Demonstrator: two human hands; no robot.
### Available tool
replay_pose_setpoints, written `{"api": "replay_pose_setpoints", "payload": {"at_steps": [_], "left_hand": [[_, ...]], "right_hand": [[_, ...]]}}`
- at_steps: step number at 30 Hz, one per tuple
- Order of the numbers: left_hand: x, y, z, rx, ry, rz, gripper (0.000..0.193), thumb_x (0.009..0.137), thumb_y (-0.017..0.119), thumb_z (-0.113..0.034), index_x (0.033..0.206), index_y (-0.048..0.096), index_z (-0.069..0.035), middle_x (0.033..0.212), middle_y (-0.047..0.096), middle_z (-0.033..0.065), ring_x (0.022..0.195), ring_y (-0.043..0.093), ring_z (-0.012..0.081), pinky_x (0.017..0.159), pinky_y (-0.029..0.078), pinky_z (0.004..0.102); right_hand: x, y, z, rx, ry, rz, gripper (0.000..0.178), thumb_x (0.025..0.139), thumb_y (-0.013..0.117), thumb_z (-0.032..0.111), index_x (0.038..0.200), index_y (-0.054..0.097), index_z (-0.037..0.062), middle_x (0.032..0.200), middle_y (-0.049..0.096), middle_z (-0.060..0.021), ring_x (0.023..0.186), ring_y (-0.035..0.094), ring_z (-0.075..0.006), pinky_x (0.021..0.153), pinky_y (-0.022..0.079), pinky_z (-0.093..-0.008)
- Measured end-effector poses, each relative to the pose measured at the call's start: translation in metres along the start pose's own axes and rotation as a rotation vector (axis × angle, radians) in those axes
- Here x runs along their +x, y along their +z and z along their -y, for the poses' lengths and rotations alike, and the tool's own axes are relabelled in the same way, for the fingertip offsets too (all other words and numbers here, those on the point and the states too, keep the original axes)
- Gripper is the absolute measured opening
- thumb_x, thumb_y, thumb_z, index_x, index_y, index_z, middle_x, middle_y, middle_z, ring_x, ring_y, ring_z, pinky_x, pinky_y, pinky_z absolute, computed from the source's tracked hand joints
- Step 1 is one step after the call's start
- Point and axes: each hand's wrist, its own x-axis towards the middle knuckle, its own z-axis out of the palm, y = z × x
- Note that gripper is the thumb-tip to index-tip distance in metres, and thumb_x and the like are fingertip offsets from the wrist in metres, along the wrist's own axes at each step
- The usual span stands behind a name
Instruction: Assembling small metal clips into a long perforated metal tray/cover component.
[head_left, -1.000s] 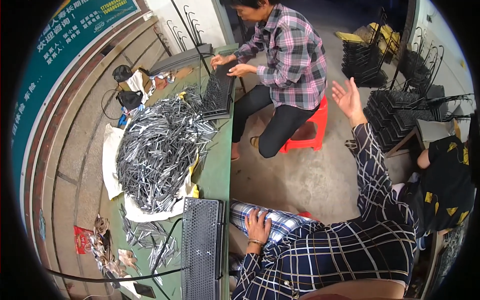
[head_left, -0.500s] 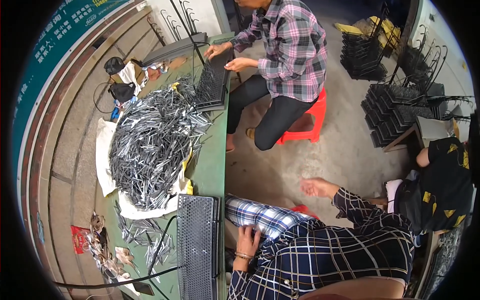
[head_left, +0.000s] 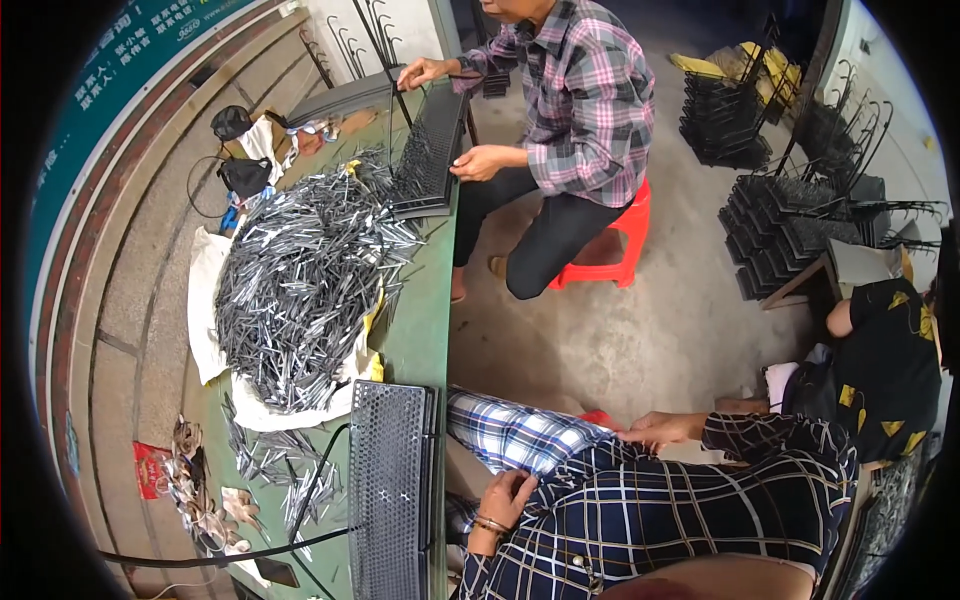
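Head view: green table (head_left: 415,345) flanks concrete floor (head_left: 560,350); I cannot tell whether left fingers (head_left: 520,484) or right fingers (head_left: 642,433) grip.

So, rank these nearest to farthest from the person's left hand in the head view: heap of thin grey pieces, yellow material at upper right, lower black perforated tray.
From the left hand:
1. Lower black perforated tray, just left of it.
2. Heap of thin grey pieces, up and left.
3. Yellow material, far off at upper right.
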Motion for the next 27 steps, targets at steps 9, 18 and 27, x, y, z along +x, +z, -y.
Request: {"api": "replay_pose_setpoints", "payload": {"at_steps": [9,18,27], "left_hand": [[0.0,0.005,0.015,0.045,-0.062,0.076,0.034,0.088,0.057,-0.037,0.098,0.062,-0.005,0.095,0.06,0.0189,0.084,0.06,0.036,0.073,0.049,0.0418],[-0.004,0.011,0.024,0.067,-0.008,-0.017,0.031,0.087,0.057,-0.034,0.101,0.06,-0.007,0.098,0.057,0.0194,0.085,0.058,0.039,0.074,0.048,0.0437],[-0.005,0.013,0.024,0.087,0.018,-0.072,0.027,0.086,0.059,-0.032,0.096,0.06,-0.006,0.093,0.057,0.0186,0.085,0.058,0.0387,0.072,0.048,0.0437]], "right_hand": [[0.0,0.016,-0.056,-0.023,0.025,-0.163,0.048,0.085,0.06,0.05,0.093,0.07,0.0037,0.079,0.064,-0.0005,0.071,0.054,-0.0088,0.061,0.043,-0.0245],[0.081,0.007,-0.115,-0.274,-0.413,-0.9,0.056,0.088,0.054,0.046,0.062,0.06,-0.0041,0.053,0.048,-0.0239,0.047,0.054,-0.0285,0.049,0.039,-0.0405],[0.074,0.009,-0.059,0.521,-0.273,-0.339,0.049,0.092,0.048,0.045,0.105,0.062,0.0,0.083,0.069,-0.0084,0.064,0.062,-0.0193,0.06,0.049,-0.0344]]}}
